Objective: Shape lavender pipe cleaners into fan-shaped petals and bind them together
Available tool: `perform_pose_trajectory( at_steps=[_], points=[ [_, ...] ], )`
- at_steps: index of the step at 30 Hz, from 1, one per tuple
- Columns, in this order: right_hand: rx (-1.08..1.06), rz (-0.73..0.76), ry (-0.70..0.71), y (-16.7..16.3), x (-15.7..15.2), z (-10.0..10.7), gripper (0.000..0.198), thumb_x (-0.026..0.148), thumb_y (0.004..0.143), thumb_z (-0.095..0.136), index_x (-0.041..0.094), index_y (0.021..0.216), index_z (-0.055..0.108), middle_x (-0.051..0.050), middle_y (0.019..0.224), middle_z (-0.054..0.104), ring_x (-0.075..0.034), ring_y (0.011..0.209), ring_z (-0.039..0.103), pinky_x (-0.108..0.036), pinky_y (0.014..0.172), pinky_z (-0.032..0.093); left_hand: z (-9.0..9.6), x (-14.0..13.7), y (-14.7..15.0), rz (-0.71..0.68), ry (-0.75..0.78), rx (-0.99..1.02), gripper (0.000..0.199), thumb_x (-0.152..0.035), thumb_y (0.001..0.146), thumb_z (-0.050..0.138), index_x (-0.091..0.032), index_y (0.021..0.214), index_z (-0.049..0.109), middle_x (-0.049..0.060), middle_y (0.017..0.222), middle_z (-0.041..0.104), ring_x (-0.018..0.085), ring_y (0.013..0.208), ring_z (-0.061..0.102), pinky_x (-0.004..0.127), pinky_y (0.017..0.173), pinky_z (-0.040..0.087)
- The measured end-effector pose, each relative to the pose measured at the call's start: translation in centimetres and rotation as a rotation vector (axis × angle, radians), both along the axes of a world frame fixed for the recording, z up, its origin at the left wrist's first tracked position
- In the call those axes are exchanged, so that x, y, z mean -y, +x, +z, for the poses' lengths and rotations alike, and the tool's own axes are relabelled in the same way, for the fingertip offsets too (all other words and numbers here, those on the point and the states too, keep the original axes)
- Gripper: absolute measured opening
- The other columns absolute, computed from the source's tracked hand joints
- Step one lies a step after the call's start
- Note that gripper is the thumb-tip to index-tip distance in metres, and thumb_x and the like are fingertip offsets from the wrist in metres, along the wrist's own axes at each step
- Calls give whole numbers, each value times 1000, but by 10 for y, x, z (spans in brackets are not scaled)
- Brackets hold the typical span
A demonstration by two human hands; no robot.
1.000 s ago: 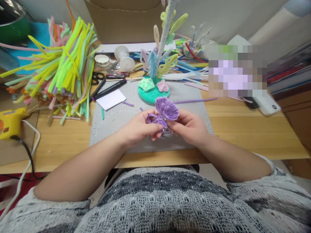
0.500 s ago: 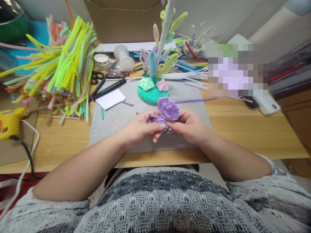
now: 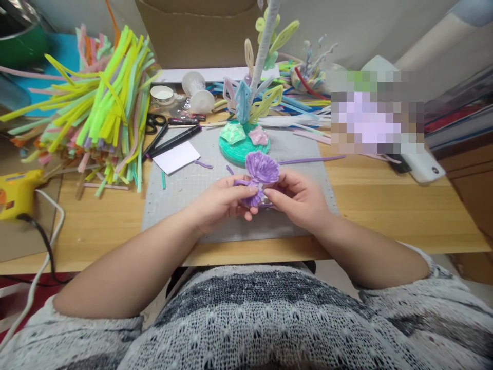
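A fan-shaped purple shell (image 3: 262,168), made of ridged pipe cleaner, stands upright over the cutting mat. A smaller purple fan-like part (image 3: 254,198) joins it below. My left hand (image 3: 221,201) pinches the piece at its narrow middle, thumb on top. My right hand (image 3: 302,198) is closed, thumb tip against the fingers, close by the shell's lower right side; what lies in that pinch is too small to make out. A purple pipe cleaner (image 3: 314,160) stretches rightward from behind my right hand. Just beyond stands a round green base (image 3: 243,153) bearing a green and a pink shape.
A grey cutting mat (image 3: 185,192) lies under my hands. Left are a large bundle of pipe cleaners (image 3: 111,97), a yellow glue gun (image 3: 19,190), a black marker (image 3: 175,141), scissors (image 3: 154,122) and a white card (image 3: 177,157). A pale wrapped stem (image 3: 264,46) rises from the base.
The purple piece has turned and shifted slightly left, so its lower fan shows more. My right fingertips have come away a little from its middle.
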State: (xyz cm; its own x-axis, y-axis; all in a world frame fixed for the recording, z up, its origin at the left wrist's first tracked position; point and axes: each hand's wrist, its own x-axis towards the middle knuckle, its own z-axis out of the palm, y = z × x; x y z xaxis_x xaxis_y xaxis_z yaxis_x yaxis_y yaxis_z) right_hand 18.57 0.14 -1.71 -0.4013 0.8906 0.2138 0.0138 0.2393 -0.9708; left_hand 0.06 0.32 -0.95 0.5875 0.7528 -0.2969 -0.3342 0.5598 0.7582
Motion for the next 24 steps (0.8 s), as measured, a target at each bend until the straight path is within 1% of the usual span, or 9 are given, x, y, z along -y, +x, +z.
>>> perform_pose_trajectory(
  at_steps=[2, 5, 10, 13, 17, 19, 21, 24],
  points=[
    [18, -53, 62, 0, -3, 0, 5, 25, 86, 64, 20, 87, 63, -1, 80, 65, -13, 71, 61, -27, 66, 50, 0, 0, -1, 0, -6, -36, 22, -27, 71, 74, -11, 83, 64, 2, 68, 66, 10, 58, 60, 20, 52, 50],
    [117, -91, 211, 2, -7, 3, 6, 21, 87, 62, 19, 82, 63, -1, 79, 62, -13, 73, 59, -28, 68, 48, -1, 0, -1, -27, -2, -56, 21, -29, 71, 73, -10, 78, 66, 3, 64, 67, 11, 57, 60, 22, 53, 50],
    [173, -42, 464, 5, -9, 9, 9, 13, 86, 59, 20, 82, 63, -1, 75, 63, -13, 72, 58, -28, 67, 46, 1, 2, -1, -91, 14, -38, 20, -29, 71, 74, -10, 75, 68, 2, 63, 68, 10, 53, 61, 20, 50, 52],
    [192, -9, 528, 6, -9, 10, 11, 10, 86, 59, 20, 82, 63, -1, 74, 63, -13, 71, 58, -28, 66, 46, 3, 3, -1, -133, 20, -26, 20, -28, 71, 75, -10, 73, 67, 3, 61, 68, 10, 51, 62, 20, 51, 54],
    [174, 45, 509, 6, -10, 9, 12, 10, 86, 58, 20, 82, 64, -2, 74, 63, -14, 71, 59, -28, 66, 46, 3, 4, -1, -138, 14, -38, 21, -28, 70, 76, -10, 75, 66, 3, 61, 68, 11, 51, 62, 20, 51, 54],
    [149, 76, 461, 7, -11, 8, 11, 12, 86, 59, 20, 81, 64, -2, 74, 63, -14, 71, 58, -29, 65, 46, 3, 4, -1, -132, 20, -44, 22, -29, 70, 76, -10, 75, 66, 3, 61, 67, 10, 50, 62, 20, 51, 54],
    [111, 113, 344, 8, -12, 7, 8, 18, 87, 61, 19, 80, 64, -2, 74, 61, -13, 69, 57, -29, 64, 46, 3, 5, -1, -128, 36, -45, 22, -29, 70, 76, -10, 74, 66, 2, 61, 67, 10, 50, 61, 20, 50, 54],
    [3, 189, 73, 9, -12, 6, 14, 30, 89, 61, 19, 80, 61, 0, 72, 57, -11, 61, 51, -26, 57, 43, 2, 4, -1, -106, 81, -47, 22, -30, 72, 75, -11, 77, 66, 2, 64, 67, 10, 53, 62, 19, 51, 53]
  ],
)
